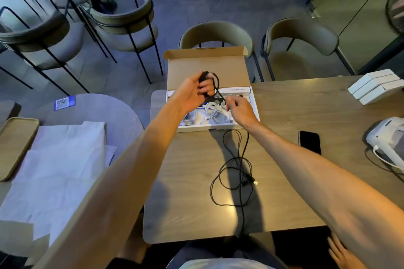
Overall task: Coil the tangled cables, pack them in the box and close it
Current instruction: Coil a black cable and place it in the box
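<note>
An open cardboard box [253, 102] lies at the far edge of the table, its lid [205, 67] standing up behind it. Several coiled white cables [215, 114] lie inside. My left hand [192, 94] is raised over the box and grips a black cable coil [215, 82] wound into loops. My right hand [239, 108] is just to its right, over the box, pinching the black cable where it runs off the coil. The rest of that black cable [236, 168] trails in loose tangled loops across the table toward me and over the near edge.
A black phone [309, 142] lies right of the cable. A white device [387, 137] and white boxes [376, 87] sit at the right. White paper sheets [61, 159] and a tray [15, 146] cover a round table on the left. Chairs stand beyond.
</note>
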